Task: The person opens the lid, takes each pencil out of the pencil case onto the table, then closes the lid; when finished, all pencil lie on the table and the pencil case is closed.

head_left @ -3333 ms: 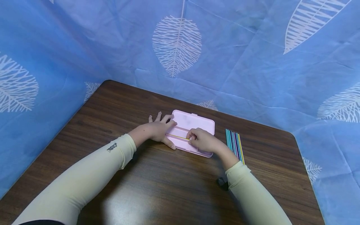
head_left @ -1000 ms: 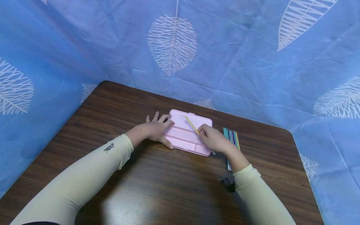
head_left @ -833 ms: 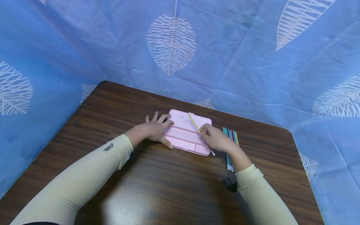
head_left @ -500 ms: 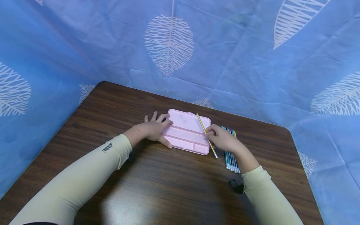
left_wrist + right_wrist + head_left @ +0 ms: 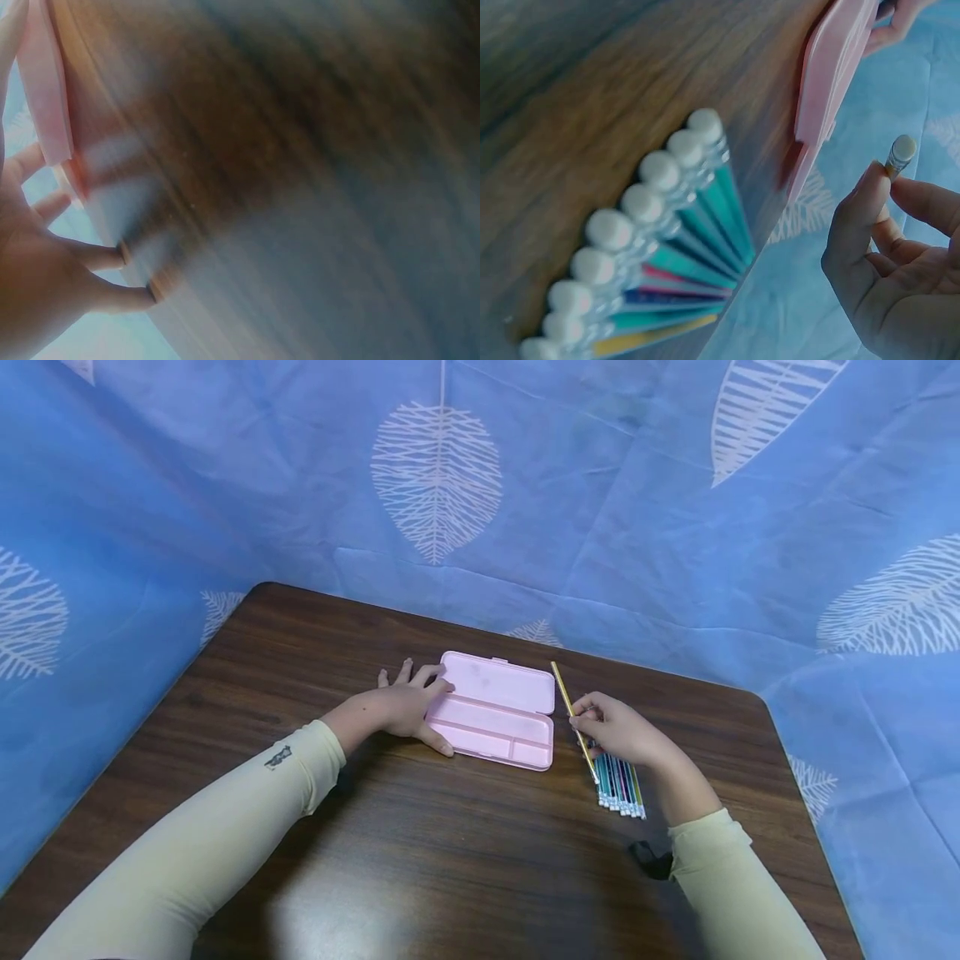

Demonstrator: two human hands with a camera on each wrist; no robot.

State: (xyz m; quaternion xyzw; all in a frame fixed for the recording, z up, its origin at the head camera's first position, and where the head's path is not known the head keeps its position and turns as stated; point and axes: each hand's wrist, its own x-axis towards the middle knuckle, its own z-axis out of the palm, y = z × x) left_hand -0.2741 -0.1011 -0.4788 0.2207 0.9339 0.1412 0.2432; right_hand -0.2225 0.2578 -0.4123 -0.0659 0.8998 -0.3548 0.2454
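Observation:
An open pink pencil case lies on the table, lid folded back and no pencils visible in its compartments. My left hand touches its left end with fingers spread; the left wrist view shows those fingers beside the pink edge. Just right of the case, my right hand pinches a yellow pencil between thumb and fingers. Its white eraser end points at the right wrist camera. Below that hand lies a row of eraser-tipped pencils, mostly teal, partly hidden by the hand.
The dark wooden table extends in front of both arms. A blue leaf-patterned cloth hangs behind and at the sides. A black strap-like piece shows by the right sleeve.
My right hand has lifted the yellow pencil out of the case and carried it right, past the case's edge to the pencil row. My left hand has stayed on the case.

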